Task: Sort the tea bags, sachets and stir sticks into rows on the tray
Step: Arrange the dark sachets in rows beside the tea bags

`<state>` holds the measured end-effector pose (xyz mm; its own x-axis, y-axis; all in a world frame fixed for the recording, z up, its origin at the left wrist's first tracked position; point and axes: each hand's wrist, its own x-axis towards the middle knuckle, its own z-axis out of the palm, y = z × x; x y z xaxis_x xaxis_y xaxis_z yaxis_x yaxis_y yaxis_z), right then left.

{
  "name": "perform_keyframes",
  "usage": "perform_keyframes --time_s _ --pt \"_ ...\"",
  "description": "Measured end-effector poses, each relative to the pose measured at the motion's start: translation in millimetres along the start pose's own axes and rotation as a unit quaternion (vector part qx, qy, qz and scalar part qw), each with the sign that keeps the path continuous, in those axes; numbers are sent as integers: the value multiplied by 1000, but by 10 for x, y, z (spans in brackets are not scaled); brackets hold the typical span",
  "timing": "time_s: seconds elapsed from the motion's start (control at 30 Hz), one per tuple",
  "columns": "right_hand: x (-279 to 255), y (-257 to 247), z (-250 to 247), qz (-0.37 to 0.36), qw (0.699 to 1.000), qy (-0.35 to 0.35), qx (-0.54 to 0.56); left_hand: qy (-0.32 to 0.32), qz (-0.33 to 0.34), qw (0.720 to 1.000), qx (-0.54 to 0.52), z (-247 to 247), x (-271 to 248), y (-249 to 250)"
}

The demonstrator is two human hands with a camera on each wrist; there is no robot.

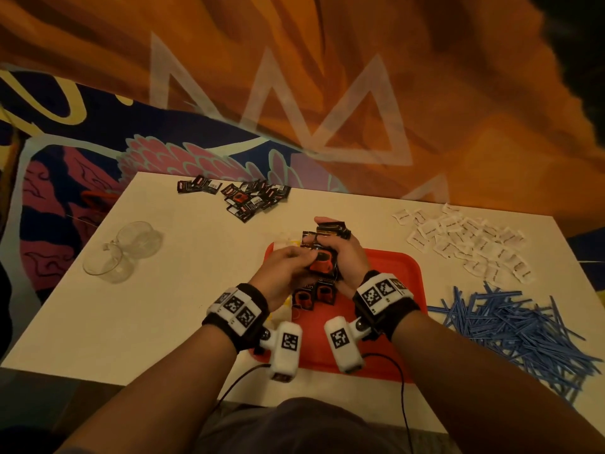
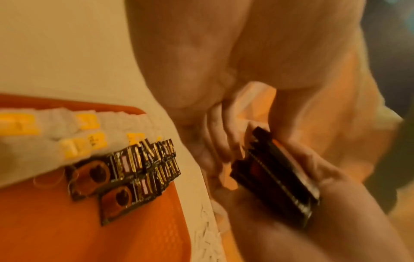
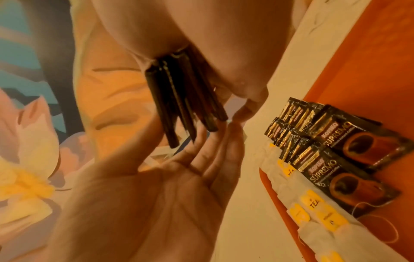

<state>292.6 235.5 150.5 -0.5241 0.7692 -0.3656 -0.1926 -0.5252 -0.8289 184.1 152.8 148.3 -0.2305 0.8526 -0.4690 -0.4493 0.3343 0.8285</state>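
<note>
Both wrist-worn cameras sit closest to me in the head view, above the near rim of the red tray [image 1: 406, 270] on the white table [image 1: 183, 290]. My right hand [image 1: 343, 257] lies palm up with its fingers nearly straight, cradling a stack of black coffee sachets [image 1: 322, 253]; the right wrist view shows that palm [image 3: 143, 203] open and flat. My left hand [image 1: 281, 270] has its fingers curled onto the top sachet of the stack, pinching it.

On the tray, black Kopiko Supremo sachets [image 3: 336, 154] lie overlapping in a row, touching a row of tea bags [image 3: 313, 209] with yellow tags along the tray's left edge.

More black sachets [image 1: 248, 198] lie heaped at the table's far edge. White sachets [image 1: 468, 244] are scattered at the far right, and blue stir sticks [image 1: 510, 332] are piled to the right of the tray. Two clear glass cups [image 1: 124, 250] lie tipped on the left.
</note>
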Motion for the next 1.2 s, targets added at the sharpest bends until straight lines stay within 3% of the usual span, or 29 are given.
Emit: perform_keyframes --time_s 0.07,0.17,0.23,0.3,0.37,0.43,0.5,0.53,0.57,0.63,0.77,0.9,1.1,1.2 --pt "-40 -16 40 12 999 -35 -3 -51 -30 997 -51 -16 -43 48" --pt "-56 3 51 35 997 -69 -19 -75 -38 996 -27 -70 -44 69" --pt "-39 26 19 15 993 -65 -100 -58 -43 997 -5 -111 -36 85" --pt "-32 -1 -40 -43 963 -42 -264 -21 -42 999 4 -155 -8 91" --pt "-76 -120 -61 -138 882 -31 -449 14 -43 999 9 -193 23 81" --pt "-148 -248 -8 -216 761 -84 -605 38 -47 998 -6 -201 43 76" --pt "-207 -319 88 -234 626 -147 -729 29 -45 998 -12 -151 34 96" --pt "-212 -318 125 -230 579 -168 -764 13 -36 999 -12 -103 11 113" --pt "-199 -309 152 -222 555 -181 -780 -8 -24 999 -21 -67 -11 118" --pt "-144 -284 175 -224 573 -188 -765 -57 -6 996 -73 -53 -55 119" --pt "-92 -253 168 -262 678 -187 -661 -140 -28 957 -254 -200 -90 82" --pt "-125 -273 166 -257 724 -227 -599 -154 -23 954 -258 -203 -92 72" --pt "-162 -353 239 -275 737 -203 -583 -151 -18 965 -213 -197 -108 117" --pt "-146 -366 245 -245 720 -220 -611 -154 -13 969 -190 -211 -94 121"
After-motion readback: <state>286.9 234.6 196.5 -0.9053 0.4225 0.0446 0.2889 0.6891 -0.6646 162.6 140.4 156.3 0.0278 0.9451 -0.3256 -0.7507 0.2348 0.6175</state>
